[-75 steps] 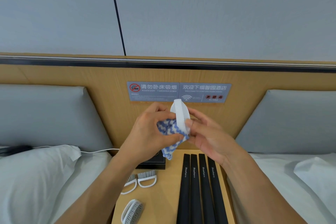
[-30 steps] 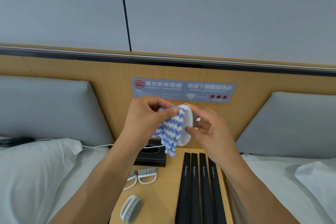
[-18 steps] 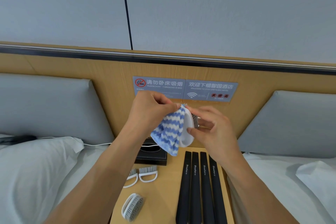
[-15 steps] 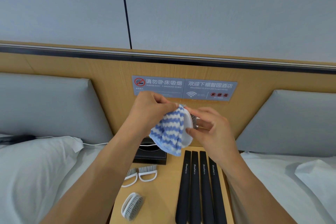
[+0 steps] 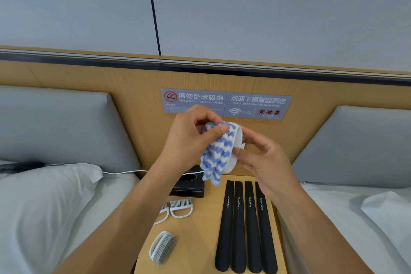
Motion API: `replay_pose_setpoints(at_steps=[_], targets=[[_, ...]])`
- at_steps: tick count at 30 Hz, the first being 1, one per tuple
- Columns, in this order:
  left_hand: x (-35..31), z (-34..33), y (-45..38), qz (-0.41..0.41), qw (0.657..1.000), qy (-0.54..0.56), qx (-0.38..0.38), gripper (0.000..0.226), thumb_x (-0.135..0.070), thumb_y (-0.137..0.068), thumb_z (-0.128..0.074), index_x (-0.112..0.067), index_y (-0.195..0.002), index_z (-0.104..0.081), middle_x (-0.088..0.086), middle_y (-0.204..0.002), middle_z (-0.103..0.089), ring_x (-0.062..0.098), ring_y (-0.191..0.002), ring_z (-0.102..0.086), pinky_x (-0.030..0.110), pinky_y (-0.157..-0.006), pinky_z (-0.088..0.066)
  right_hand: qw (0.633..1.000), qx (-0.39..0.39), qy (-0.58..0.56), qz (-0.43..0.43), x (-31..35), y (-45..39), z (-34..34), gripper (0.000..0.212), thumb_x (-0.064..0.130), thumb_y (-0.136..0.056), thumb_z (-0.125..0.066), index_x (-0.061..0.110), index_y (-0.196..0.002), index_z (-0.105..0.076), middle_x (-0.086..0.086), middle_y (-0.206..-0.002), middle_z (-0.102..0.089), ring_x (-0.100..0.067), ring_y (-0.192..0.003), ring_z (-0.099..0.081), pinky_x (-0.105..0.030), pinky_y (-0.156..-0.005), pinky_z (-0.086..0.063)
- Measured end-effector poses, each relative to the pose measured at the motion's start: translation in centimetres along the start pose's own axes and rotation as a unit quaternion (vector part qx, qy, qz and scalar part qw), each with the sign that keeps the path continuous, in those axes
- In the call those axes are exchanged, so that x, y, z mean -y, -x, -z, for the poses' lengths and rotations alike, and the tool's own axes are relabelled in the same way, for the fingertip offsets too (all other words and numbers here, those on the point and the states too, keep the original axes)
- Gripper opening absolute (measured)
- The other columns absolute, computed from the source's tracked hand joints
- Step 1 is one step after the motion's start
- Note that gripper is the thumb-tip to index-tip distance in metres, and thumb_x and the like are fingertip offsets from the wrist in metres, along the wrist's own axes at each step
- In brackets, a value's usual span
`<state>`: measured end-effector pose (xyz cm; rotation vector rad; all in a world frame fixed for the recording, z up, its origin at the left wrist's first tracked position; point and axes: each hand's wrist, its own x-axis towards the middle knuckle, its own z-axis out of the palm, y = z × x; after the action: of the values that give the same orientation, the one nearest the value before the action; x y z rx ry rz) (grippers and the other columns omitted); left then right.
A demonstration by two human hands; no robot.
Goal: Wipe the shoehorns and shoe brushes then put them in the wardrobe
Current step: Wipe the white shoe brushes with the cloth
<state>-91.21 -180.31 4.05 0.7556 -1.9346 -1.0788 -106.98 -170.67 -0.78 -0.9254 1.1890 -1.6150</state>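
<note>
White brush (image 5: 237, 140) held above the desk (image 5: 200, 240), pinched in the right hand (image 5: 260, 158); grip clenched on its rim. Left hand (image 5: 189, 140) pinches the blue-and-white cloth (image 5: 219, 153), its grip grasping the fabric, which is pressed against the brush's near face. On the desk: four black shoehorns (image 5: 244, 227) side by side at right, three more brushes (image 5: 181, 208) at left, a black box (image 5: 189, 187) behind them.

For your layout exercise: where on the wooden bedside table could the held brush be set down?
Bare wood lies between the white shoe brushes and four black shoehorns. The right side, under the shoehorns, is crowded; the black tissue box fills the back.
</note>
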Motion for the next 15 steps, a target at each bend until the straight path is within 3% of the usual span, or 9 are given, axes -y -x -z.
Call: replay_pose_setpoints(at_steps=[3, 7, 12, 15], targets=[[0.5, -0.4, 0.7, -0.035, 0.999, -0.011, -0.004, 0.012, -0.014, -0.081, -0.077, -0.020, -0.089, -0.070, -0.003, -0.095, -0.063, 0.007, -0.082, -0.060, 0.022, -0.071, -0.049, 0.995, 0.004, -0.082, -0.065, -0.4, -0.1, 0.3, 0.044, 0.002, -0.075, -0.073, 0.019, -0.115, -0.075, -0.012, -0.115, -0.073, -0.029, -0.104, -0.072, -0.034, -0.075, -0.061], [1.2, -0.6, 1.8, -0.035, 0.999, -0.034, 0.007, 0.033, -0.012, -0.080, -0.077, -0.022, -0.110, -0.069, -0.009, -0.111, -0.060, 0.009, -0.105, -0.060, 0.030, -0.088, -0.054, 0.989, -0.011, -0.103, -0.109, -0.8, -0.1, 0.9, 0.043, 0.002, -0.076, -0.071, 0.015, -0.118, -0.073, -0.018, -0.118, -0.071, -0.033, -0.103, -0.072, -0.037, -0.072, -0.061], [1.6, -1.1, 2.2, -0.033, 0.991, -0.122, 0.030, 0.045, -0.013, -0.071, -0.081, -0.023, -0.113, -0.069, -0.013, -0.119, -0.057, 0.001, -0.108, -0.056, 0.023, -0.092, -0.049, 0.985, -0.012, -0.094, -0.147, -1.1, -0.1, 1.3, 0.048, 0.003, -0.078, -0.070, 0.013, -0.125, -0.068, -0.019, -0.121, -0.070, -0.034, -0.107, -0.070, -0.042, -0.082, -0.061], [2.0, -1.7, 2.2, -0.052, 0.982, -0.183, 0.019, 0.038, -0.012, -0.070, -0.082, -0.017, -0.106, -0.071, -0.009, -0.115, -0.061, 0.002, -0.099, -0.058, 0.008, -0.083, -0.042, 0.982, -0.003, -0.077, -0.174, -1.4, -0.1, 1.0, 0.047, 0.004, -0.079, -0.069, 0.012, -0.125, -0.067, -0.018, -0.120, -0.070, -0.034, -0.107, -0.070, -0.044, -0.086, -0.060]])
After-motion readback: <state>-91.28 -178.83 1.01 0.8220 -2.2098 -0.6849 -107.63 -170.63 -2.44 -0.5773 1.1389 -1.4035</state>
